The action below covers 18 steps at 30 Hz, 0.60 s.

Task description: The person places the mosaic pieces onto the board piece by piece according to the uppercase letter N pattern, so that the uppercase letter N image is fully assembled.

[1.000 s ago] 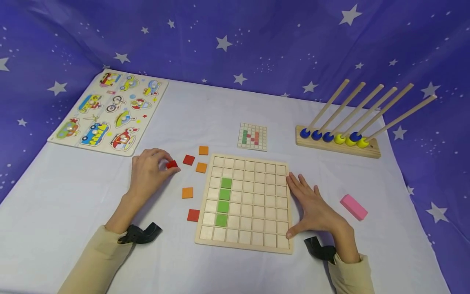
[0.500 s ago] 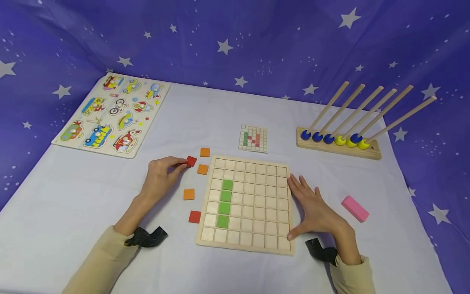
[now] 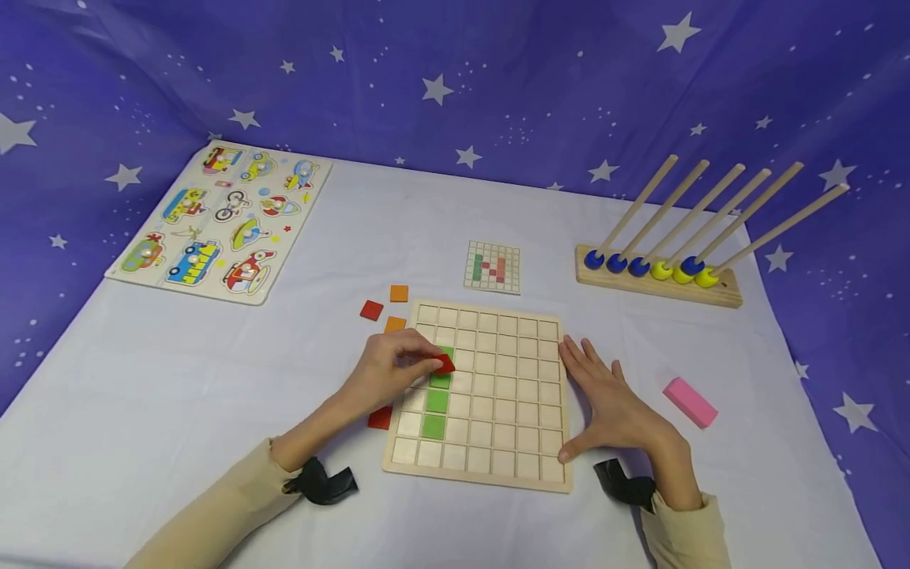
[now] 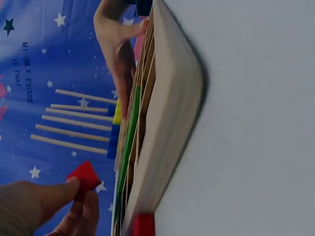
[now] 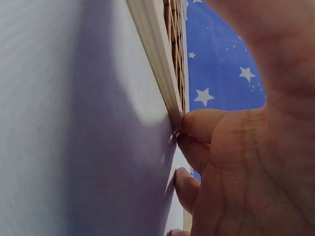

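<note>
My left hand (image 3: 391, 367) pinches a red square tile (image 3: 444, 363) between thumb and fingers, over the left part of the wooden grid board (image 3: 478, 478). In the left wrist view the red tile (image 4: 84, 178) shows tilted, raised above the board. A column of green tiles (image 3: 437, 401) lies in the board's cells, its upper ones partly covered by the held tile and fingers. My right hand (image 3: 614, 407) rests with spread fingers against the board's right edge. The right wrist view shows its fingertips (image 5: 199, 123) right at the board's side (image 5: 165, 73).
Left of the board lie a loose red tile (image 3: 371, 310), orange tiles (image 3: 399, 293) and another red tile (image 3: 380, 419), partly hidden. A small pattern card (image 3: 492, 267) lies behind the board. A vehicle puzzle (image 3: 213, 229), a bead rack (image 3: 654, 276) and a pink block (image 3: 690, 402) stand around.
My left hand has moved right with the red tile, past the loose tiles and over the board. One orange tile is now hidden behind it. The right hand has stayed at the board's edge.
</note>
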### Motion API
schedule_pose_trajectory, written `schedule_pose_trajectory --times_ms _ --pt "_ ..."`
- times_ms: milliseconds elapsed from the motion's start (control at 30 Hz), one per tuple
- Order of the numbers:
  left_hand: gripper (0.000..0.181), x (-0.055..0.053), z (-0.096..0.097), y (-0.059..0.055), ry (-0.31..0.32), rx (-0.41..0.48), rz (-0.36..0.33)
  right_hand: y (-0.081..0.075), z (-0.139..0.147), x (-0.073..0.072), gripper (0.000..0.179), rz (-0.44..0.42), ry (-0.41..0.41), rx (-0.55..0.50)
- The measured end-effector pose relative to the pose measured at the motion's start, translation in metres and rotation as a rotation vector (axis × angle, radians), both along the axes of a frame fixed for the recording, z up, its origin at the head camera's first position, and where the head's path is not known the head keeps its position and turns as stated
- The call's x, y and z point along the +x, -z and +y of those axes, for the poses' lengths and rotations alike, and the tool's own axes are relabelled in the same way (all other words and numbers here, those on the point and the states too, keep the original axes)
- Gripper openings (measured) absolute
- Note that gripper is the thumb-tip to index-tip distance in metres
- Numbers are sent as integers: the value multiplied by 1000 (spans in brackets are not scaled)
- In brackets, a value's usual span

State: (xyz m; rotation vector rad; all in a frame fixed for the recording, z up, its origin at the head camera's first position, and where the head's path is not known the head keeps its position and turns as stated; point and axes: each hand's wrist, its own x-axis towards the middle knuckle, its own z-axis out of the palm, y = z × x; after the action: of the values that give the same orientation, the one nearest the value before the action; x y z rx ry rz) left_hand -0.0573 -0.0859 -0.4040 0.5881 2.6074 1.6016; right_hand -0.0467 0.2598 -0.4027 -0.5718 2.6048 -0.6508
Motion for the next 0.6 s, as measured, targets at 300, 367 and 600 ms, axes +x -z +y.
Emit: schedule_pose_trajectory --times_ms 300,367,600 --pt "16 -9 23 2 151 -125 46 3 1 -1 149 6 -9 -8" --pt "17 -11 23 3 181 -150 62 3 1 -1 149 7 -8 -1" --pt "15 -16 22 5 280 -235 97 2 1 -1 150 2 4 11"
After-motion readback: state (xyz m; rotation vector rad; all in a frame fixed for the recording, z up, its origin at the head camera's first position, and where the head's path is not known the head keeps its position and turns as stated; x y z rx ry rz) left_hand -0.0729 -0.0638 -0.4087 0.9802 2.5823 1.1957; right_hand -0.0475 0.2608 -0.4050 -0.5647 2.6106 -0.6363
